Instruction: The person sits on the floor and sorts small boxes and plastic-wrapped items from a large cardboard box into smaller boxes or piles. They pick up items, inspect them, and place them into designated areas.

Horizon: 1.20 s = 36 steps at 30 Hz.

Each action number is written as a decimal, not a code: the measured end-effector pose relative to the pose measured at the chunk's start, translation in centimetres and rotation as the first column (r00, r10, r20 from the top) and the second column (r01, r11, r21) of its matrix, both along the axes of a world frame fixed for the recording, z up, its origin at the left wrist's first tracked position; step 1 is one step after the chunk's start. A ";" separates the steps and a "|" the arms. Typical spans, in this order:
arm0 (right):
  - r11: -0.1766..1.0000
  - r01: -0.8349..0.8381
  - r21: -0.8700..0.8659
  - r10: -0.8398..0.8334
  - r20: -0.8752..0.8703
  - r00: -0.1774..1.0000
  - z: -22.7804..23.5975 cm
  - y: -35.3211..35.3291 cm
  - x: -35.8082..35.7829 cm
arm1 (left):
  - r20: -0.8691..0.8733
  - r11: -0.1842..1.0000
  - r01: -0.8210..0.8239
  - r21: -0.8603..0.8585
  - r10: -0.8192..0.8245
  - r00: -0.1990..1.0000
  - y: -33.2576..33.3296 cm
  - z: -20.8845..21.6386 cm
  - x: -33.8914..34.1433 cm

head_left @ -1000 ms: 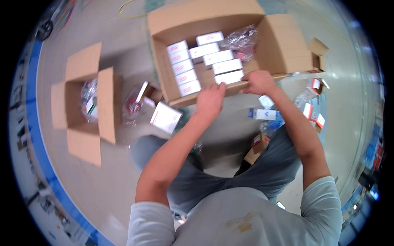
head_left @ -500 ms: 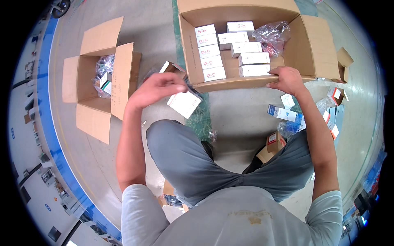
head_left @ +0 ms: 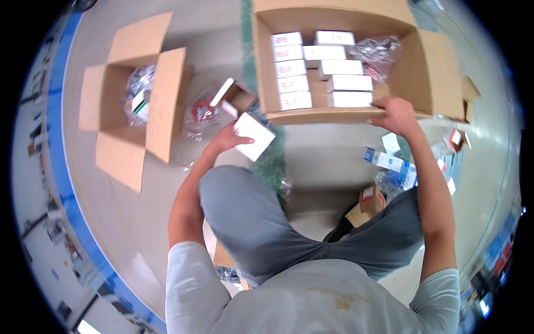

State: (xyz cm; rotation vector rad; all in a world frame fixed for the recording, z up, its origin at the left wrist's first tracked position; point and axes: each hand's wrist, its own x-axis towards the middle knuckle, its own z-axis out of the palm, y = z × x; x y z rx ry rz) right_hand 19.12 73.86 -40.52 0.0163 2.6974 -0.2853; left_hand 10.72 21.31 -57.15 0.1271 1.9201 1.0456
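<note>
From the head view, the hands are well apart. The left hand grips the left edge of a white box, thumb on top — whether it is lifted, I cannot tell. The box is just outside the near left corner of the carton. The right hand is clamped on the carton's near rim, beside small boxes and plastic inside — well right of the second carton.
</note>
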 end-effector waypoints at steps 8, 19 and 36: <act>0.999 0.028 -0.041 -0.026 0.047 0.999 0.3 -0.7 -0.4 | -0.579 0.928 -0.110 -0.355 -0.126 0.806 2.2 1.6 7.0; 0.996 0.008 -0.092 0.007 0.162 0.987 1.3 -1.9 -0.3 | -0.573 0.999 -0.014 -0.034 -0.008 0.819 2.2 -5.0 20.8; 0.954 0.000 -0.299 0.075 0.238 0.968 -1.9 2.3 -1.2 | -0.705 0.831 -0.416 -0.371 0.040 0.708 4.2 4.0 21.6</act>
